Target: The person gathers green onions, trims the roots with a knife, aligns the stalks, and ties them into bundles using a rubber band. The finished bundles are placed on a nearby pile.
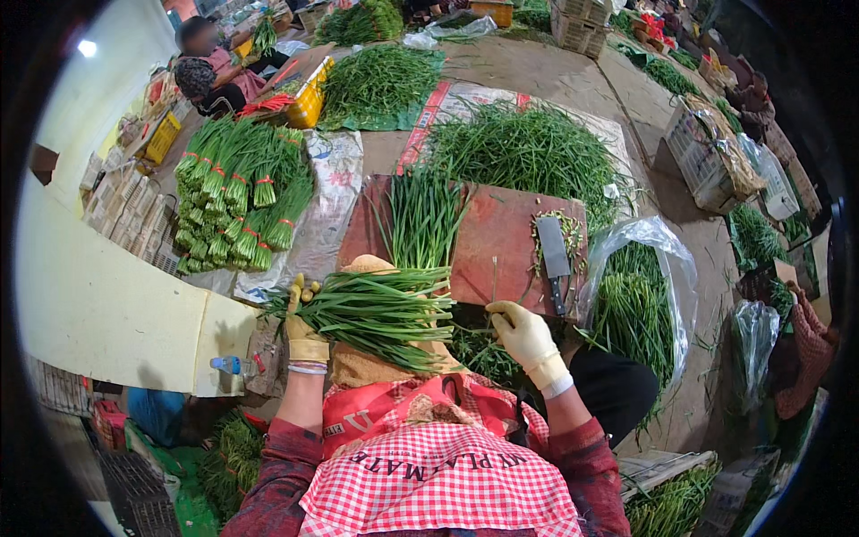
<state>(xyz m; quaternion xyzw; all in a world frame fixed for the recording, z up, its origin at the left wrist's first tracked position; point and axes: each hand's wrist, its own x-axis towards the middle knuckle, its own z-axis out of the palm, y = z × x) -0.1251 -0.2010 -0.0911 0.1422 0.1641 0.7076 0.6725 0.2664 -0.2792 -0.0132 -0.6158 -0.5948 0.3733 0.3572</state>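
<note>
My left hand (307, 322), in a pale yellow glove, is closed around one end of a bunch of garlic chives (382, 315), which lies sideways over my lap. Gloved too, my right hand (527, 335) pinches a thin stalk (494, 278) near the front edge of a red board (490, 228). More long green leaves (426, 215) rest on the board's left part. A cleaver (553, 258) with a black handle lies on its right part among short cut stem pieces (574, 235).
Bundles tied with red bands (231, 201) are stacked at the left. A loose heap of chives (523, 148) lies beyond the board; a plastic bag of chives (634, 302) stands at the right. A water bottle (231, 365) lies at the left. Another person (218, 74) sits at the upper left.
</note>
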